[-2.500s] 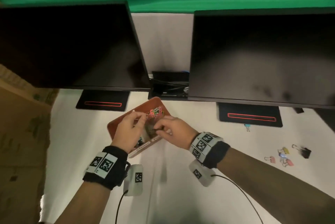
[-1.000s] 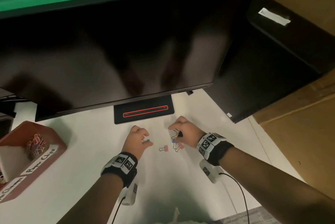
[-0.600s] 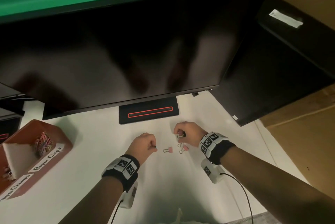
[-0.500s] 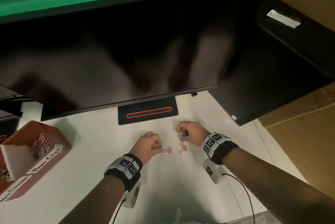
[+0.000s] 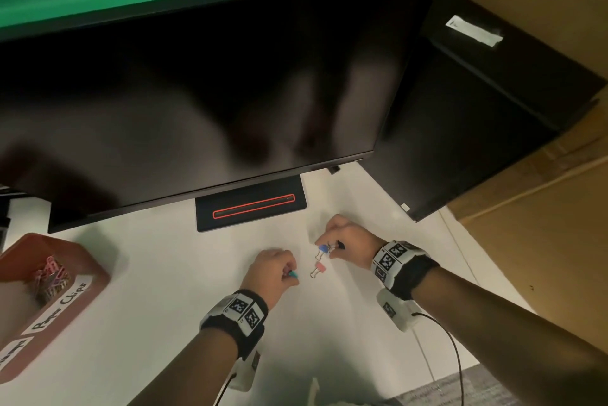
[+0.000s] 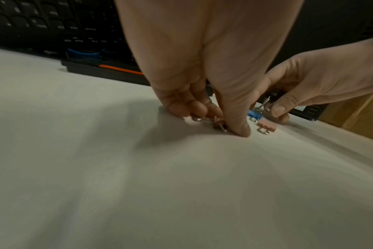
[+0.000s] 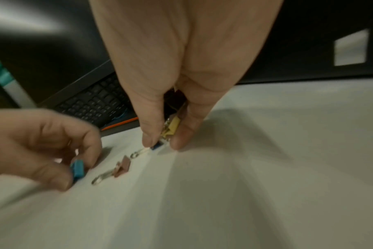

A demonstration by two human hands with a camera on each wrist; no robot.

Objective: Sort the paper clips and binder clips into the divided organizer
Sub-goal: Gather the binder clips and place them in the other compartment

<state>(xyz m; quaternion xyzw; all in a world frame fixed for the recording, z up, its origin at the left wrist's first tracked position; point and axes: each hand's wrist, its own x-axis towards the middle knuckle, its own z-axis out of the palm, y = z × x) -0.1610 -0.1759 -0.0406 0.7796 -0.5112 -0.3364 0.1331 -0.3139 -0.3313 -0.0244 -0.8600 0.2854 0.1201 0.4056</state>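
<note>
Since half a second ago, left hand [image 5: 275, 269] has pinched a teal binder clip [image 7: 77, 169]; right hand [image 5: 348, 243] grips yellow binder clip [image 7: 171, 128]. Next, pink binder clip [image 5: 318, 270] at left hand's three o'clock: pinch its body.

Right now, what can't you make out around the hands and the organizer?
- Organizer: head view's left edge cuts it off; second label unreadable.
- Left hand: curled fingers hide its clips, except a teal binder clip.
- Right hand: its clip count is unclear; fingers cover them.
</note>
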